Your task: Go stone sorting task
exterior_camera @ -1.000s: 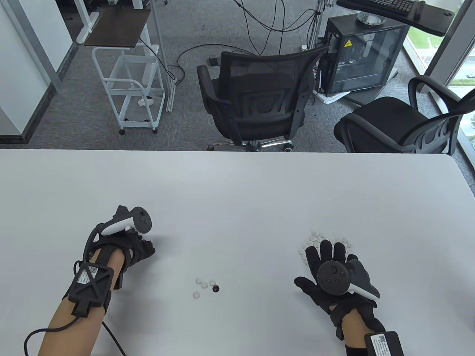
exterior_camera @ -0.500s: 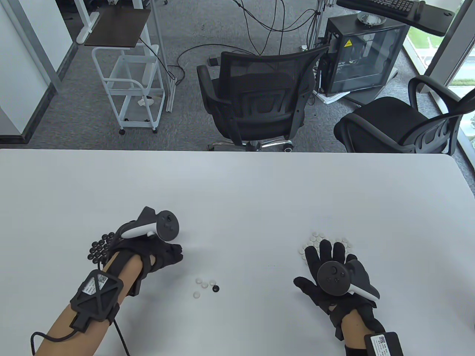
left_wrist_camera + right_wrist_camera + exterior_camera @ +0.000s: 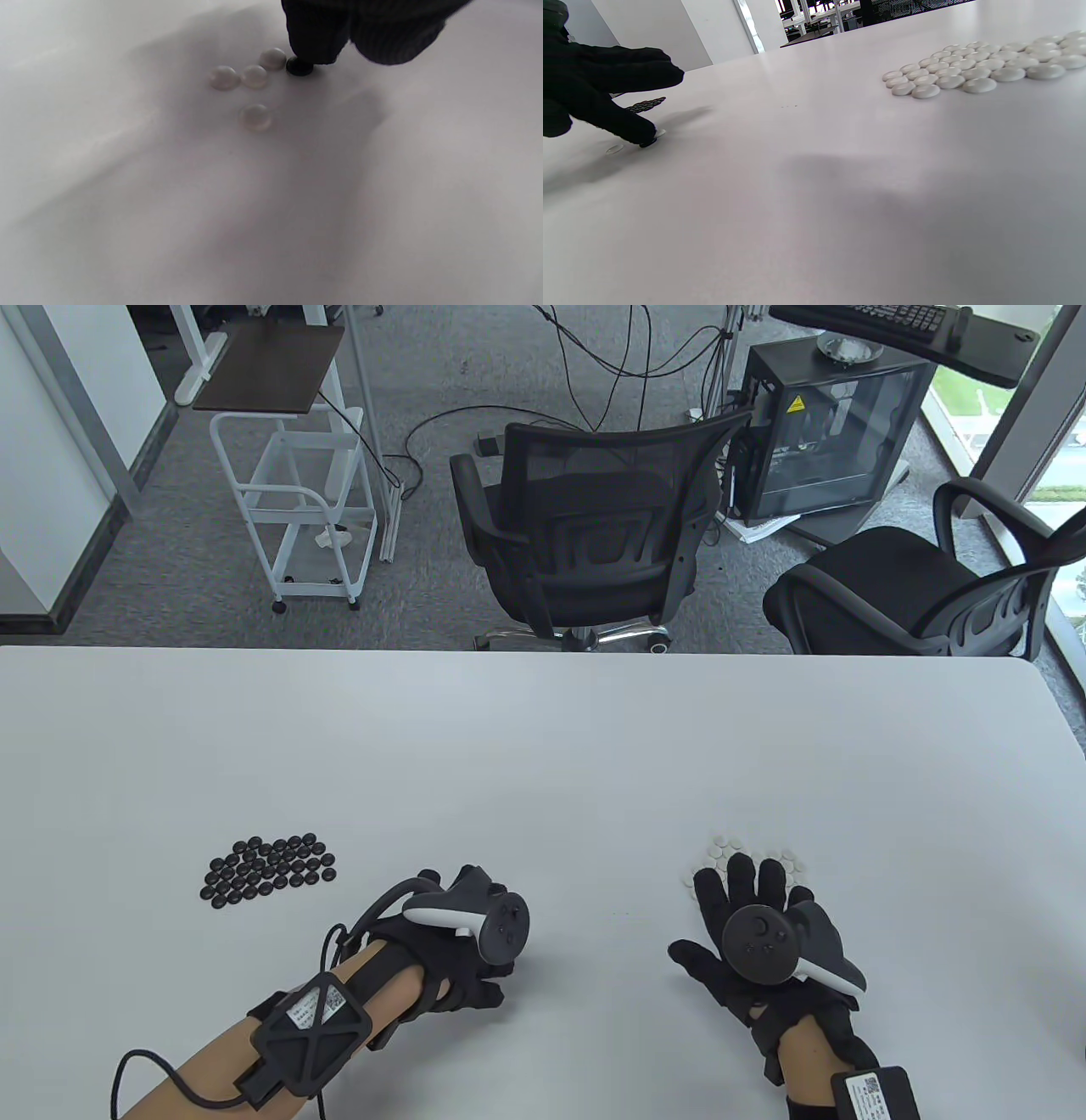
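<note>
While L hand fingertip touches black stone, R hand flat, fingers spread.

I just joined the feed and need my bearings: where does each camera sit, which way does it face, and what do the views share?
Table view: high, looking down at the white table; shows the left hand, right hand and the sorted group of black stones.
Left wrist view: low, facing the tabletop; its fingertips touch the lone black stone beside four loose white stones.
Right wrist view: low, looking across the table; shows the group of white stones.
Shared: the right wrist view also shows the left hand on the lone black stone.
</note>
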